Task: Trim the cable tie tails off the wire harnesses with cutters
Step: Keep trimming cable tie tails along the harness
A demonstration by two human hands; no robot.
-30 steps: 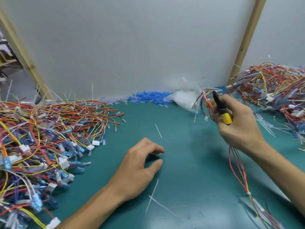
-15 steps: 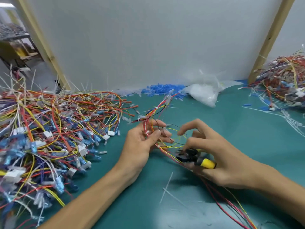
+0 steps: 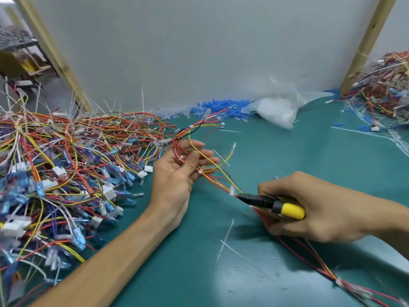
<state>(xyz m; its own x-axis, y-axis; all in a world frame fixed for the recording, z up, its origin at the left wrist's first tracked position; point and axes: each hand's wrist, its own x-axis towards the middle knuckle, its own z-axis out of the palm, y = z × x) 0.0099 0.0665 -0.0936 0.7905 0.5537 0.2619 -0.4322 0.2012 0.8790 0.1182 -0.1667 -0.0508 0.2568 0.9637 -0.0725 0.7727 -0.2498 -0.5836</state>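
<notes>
Left hand: the left hand (image 3: 174,176) lies palm up near the middle of the surface (image 3: 298,156), just beside the big heap. Its thumb presses strands against the fingers (image 3: 205,161), so it is grasping the wire harness (image 3: 218,179).
Right hand: the right hand (image 3: 321,209) is clenched round the yellow-and-black handle of the cutters (image 3: 270,203), knuckles up, to the right of the left hand.
Cutters: the black nose points left, with its tip just beside a white tie on the bundle. Whether the jaws are parted cannot be told.
Wire harness: red, yellow and black strands run from the left hand's fingers down under the right hand and on towards the lower right corner. The far ends fan out beyond the left hand.
Cable tie tail: a short white cable tie tail (image 3: 232,189) stands up from the bundle at the cutter tip — blurred.
Left pile: the left pile (image 3: 66,165) of harnesses has white connectors, blue terminals and long white tails sticking up.
Right pile: the right pile (image 3: 385,91) sits at the far right edge, well apart from the hands.
Cut tails: loose white cut tails (image 3: 225,240) lie on the green surface in front of the right hand.
Back edge: blue sleeves (image 3: 217,107) and a clear plastic bag (image 3: 276,109) lie against the white panel (image 3: 199,52).
</notes>
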